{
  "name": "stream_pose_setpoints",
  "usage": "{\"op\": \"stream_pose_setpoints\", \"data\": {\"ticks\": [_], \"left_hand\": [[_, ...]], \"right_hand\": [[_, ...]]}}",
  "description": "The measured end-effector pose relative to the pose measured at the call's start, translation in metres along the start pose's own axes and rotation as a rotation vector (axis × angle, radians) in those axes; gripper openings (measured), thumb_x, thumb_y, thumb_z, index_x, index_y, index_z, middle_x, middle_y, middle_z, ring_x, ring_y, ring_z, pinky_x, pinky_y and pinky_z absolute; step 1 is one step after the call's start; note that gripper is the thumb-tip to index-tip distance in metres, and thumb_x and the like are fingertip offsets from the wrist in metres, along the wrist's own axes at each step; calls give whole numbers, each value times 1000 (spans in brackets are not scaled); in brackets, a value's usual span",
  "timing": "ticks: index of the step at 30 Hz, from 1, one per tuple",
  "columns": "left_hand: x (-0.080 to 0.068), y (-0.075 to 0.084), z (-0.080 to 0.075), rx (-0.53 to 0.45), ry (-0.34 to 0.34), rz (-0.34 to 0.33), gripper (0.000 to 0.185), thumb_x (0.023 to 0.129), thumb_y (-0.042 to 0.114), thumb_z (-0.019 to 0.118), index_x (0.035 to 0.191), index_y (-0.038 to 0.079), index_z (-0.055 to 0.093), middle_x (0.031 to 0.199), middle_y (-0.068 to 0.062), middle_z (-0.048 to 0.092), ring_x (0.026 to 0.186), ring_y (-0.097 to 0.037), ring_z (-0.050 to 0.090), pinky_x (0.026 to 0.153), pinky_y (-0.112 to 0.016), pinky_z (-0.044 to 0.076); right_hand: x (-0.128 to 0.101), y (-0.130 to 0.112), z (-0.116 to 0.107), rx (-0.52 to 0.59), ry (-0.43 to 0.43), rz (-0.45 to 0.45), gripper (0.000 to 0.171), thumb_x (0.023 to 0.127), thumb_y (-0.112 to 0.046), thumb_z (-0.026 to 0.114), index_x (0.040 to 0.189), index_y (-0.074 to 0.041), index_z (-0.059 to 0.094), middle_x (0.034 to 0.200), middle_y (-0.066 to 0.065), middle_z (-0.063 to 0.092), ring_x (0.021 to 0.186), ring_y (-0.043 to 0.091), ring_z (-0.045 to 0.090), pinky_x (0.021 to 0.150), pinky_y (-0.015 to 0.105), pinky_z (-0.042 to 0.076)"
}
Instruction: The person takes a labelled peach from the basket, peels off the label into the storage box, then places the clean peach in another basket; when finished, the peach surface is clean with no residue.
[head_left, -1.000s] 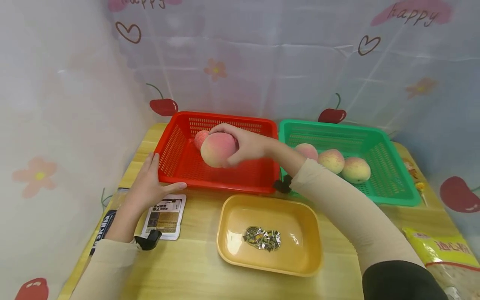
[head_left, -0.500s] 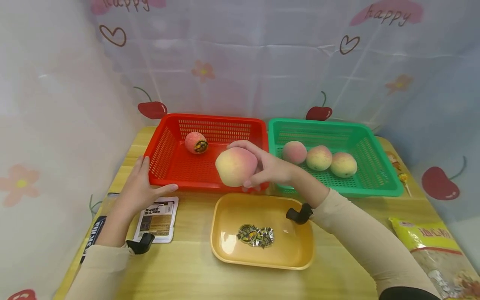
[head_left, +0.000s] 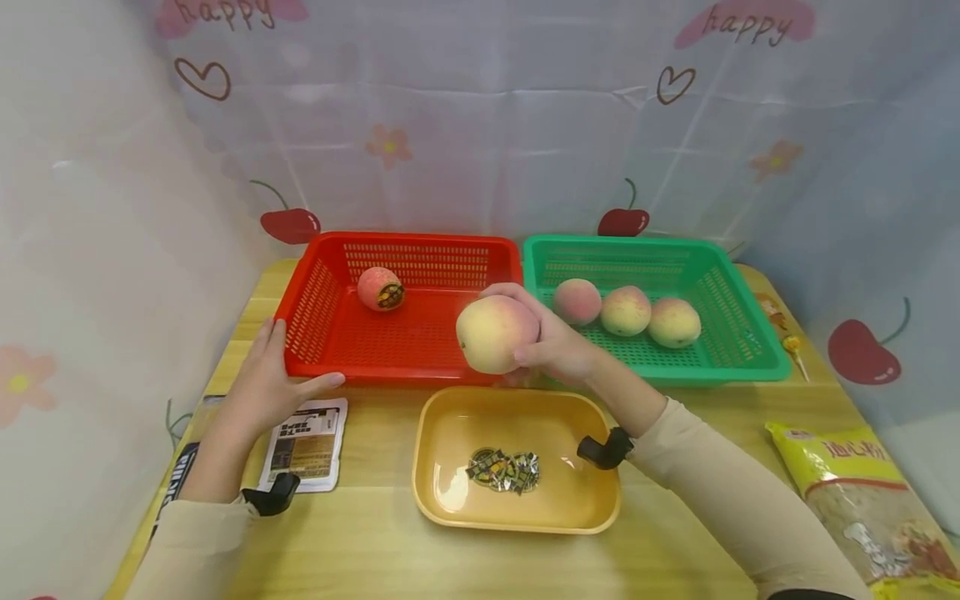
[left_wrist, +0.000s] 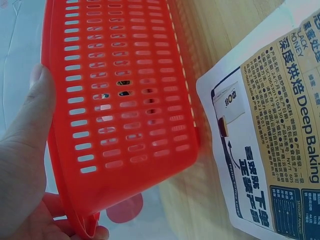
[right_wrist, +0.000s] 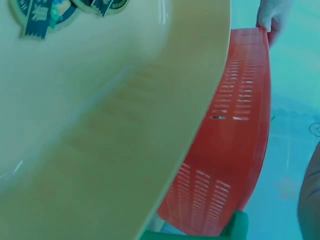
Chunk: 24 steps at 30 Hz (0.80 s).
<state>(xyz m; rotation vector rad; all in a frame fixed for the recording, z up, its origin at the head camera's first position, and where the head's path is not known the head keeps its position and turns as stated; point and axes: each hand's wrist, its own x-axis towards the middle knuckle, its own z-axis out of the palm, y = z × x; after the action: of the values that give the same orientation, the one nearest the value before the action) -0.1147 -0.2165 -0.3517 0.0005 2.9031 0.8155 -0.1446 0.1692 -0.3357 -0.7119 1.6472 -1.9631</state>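
Observation:
In the head view my right hand (head_left: 562, 348) holds a pale yellow and pink peach (head_left: 493, 335) over the front right of the red basket (head_left: 442, 312). Its fingers curl round the far side of the fruit. Farther left in that basket lies a pinker peach (head_left: 375, 288) with a dark label on it. My left hand (head_left: 257, 385) grips the basket's front left corner. The left wrist view has its thumb on one side of the basket rim and fingers (left_wrist: 55, 212) on the other.
Beside the red basket stands a green basket (head_left: 738, 367) with three peaches (head_left: 626, 311). In front, a yellow tray (head_left: 517, 412) holds several dark labels (head_left: 502, 471). A white-and-brown packet (head_left: 303, 446) lies left of it, a yellow bag (head_left: 855, 492) far right.
My right hand has drawn the peach rightward and nearer from above the red basket's middle, uncovering the labelled peach. The left hand stays at the basket corner. The head view has shifted.

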Motion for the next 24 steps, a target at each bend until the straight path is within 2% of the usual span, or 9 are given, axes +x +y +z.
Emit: {"op": "stream_pose_setpoints", "data": {"ticks": [3, 7, 10, 14, 19, 24], "left_hand": [[0, -1, 0, 7, -1, 3, 135, 73, 70, 73, 157, -1, -5, 164, -29, -5, 143, -57, 16, 105, -75, 30], [0, -1, 0, 16, -6, 8, 136, 73, 71, 72, 157, -2, -5, 163, -30, -4, 143, -58, 15, 106, -75, 29], [0, -1, 0, 16, -7, 7, 137, 73, 72, 72, 157, -2, -6, 163, -29, -6, 144, -58, 14, 106, -75, 28], [0, -1, 1, 17, -5, 5, 137, 73, 73, 71, 157, -2, -6, 163, -29, -7, 144, -58, 13, 106, -76, 27], [1, -2, 1, 17, -1, 14, 136, 73, 71, 73, 157, -3, -6, 163, -30, -6, 144, -58, 13, 106, -76, 27], [2, -1, 1, 22, -1, 21, 135, 74, 69, 73, 156, -4, -5, 163, -31, -5, 143, -59, 14, 107, -76, 26]], "right_hand": [[-4, 1, -1, -50, 42, -4, 72, 78, -37, 84, 136, -29, 42, 136, 9, 46, 108, 33, 58, 67, 48, 62], [-13, -2, -4, -167, 60, 10, 62, 84, -17, 77, 135, -25, 43, 137, 9, 46, 109, 34, 56, 68, 47, 62], [-21, -4, -6, -261, 31, 6, 64, 84, -7, 76, 136, -22, 42, 141, 7, 44, 114, 35, 54, 75, 44, 62], [-30, -5, -8, -341, 3, -11, 74, 83, -4, 78, 142, -20, 37, 145, 3, 40, 117, 32, 55, 85, 42, 60], [-42, -3, -9, -285, 2, -41, 85, 78, 4, 78, 147, -13, 31, 147, 9, 38, 117, 29, 58, 92, 38, 58], [-50, 1, -10, -240, 9, -102, 85, 73, 12, 78, 143, -11, 35, 145, 12, 39, 117, 26, 59, 90, 38, 59]]}}
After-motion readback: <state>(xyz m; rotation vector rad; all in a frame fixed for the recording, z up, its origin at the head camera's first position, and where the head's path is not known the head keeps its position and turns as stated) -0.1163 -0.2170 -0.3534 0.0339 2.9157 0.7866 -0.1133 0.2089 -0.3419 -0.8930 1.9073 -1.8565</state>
